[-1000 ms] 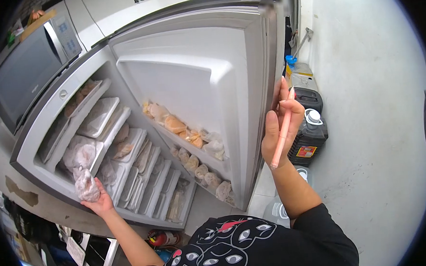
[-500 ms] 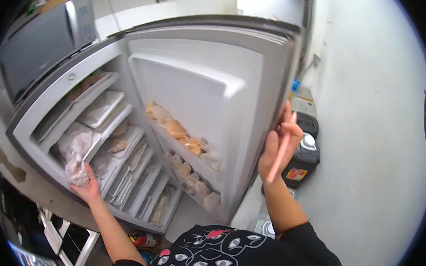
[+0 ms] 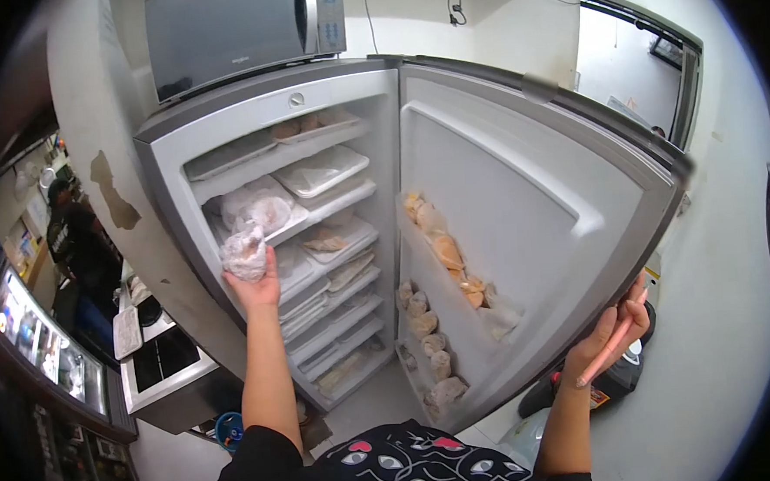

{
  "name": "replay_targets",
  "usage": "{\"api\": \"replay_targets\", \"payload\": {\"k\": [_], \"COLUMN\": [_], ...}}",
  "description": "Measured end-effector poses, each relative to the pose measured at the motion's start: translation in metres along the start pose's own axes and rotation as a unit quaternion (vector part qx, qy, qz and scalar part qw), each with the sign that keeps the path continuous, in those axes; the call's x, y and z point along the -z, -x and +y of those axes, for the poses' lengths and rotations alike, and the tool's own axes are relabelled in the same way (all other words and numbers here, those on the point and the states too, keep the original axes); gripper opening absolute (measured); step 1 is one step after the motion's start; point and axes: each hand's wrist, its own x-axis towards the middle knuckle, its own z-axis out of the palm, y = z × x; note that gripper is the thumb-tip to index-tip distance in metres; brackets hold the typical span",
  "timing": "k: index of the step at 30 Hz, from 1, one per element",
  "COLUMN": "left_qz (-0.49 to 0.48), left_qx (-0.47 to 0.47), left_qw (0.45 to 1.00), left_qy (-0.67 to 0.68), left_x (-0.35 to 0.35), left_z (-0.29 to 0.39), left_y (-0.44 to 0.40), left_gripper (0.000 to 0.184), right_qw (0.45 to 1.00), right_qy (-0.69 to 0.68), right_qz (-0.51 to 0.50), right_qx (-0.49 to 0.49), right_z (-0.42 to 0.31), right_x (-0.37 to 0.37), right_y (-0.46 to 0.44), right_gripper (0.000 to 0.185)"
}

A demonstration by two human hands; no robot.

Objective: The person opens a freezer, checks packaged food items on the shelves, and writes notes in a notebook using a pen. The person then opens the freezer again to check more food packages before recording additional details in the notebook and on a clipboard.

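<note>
In the head view, the person's left grip (image 3: 255,291), a bare hand, is curled around a frosted bag (image 3: 245,252), its thumb at the right side and the palm below. This bag is at the front left corner of the second shelf (image 3: 335,206) from the top, inside the open freezer (image 3: 342,95). Just behind it, on the same shelf, is a larger whitish bag (image 3: 259,202); whether the two are joined, I cannot tell. A wrapped white tray (image 3: 325,170) lies at the right part of this shelf. The right grip (image 3: 615,337) is narrow and holds a slim pink stick (image 3: 600,357), which looks like a pen and stands tilted, the upper end to the right. This hand is beside the outer edge of the door (image 3: 505,208), toward its lower corner; whether the fingertips touch the edge, I cannot tell surely. Along the inner side of the door, orange packed bags (image 3: 446,250) lie in the upper bin, and round pale bags (image 3: 424,325) stand in a row in the lower one. A microwave (image 3: 235,35) is on the freezer top, toward the left edge. Far left, another person (image 3: 81,248) in dark clothes stands well apart.
</note>
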Motion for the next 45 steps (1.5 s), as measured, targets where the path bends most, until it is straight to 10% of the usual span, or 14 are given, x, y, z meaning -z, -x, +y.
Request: {"api": "replay_targets", "payload": {"k": [17, 28, 39, 45], "left_qz": [-0.136, -0.013, -0.02, 0.01], "left_qx": [0.012, 0.173, 0.104, 0.055], "left_qw": [0.989, 0.956, 0.979, 0.984], "left_qy": [0.047, 0.236, 0.174, 0.172], "left_x": [-0.014, -0.008, 0.002, 0.0], "left_z": [-0.004, 0.013, 0.01, 0.013], "left_y": [-0.049, -0.1, -0.106, -0.101], "left_gripper": [0.071, 0.083, 0.09, 0.056], "right_qw": [0.999, 0.999, 0.999, 0.999], "right_qy": [-0.046, -0.037, -0.026, -0.024], "right_qz": [0.007, -0.008, -0.01, -0.011], "right_qx": [0.015, 0.022, 0.029, 0.026], "right_z": [0.004, 0.006, 0.003, 0.002], "right_x": [0.001, 0.003, 0.005, 0.006], "right_y": [0.002, 0.003, 0.001, 0.001], "right_gripper": [0.026, 0.018, 0.019, 0.02]}}
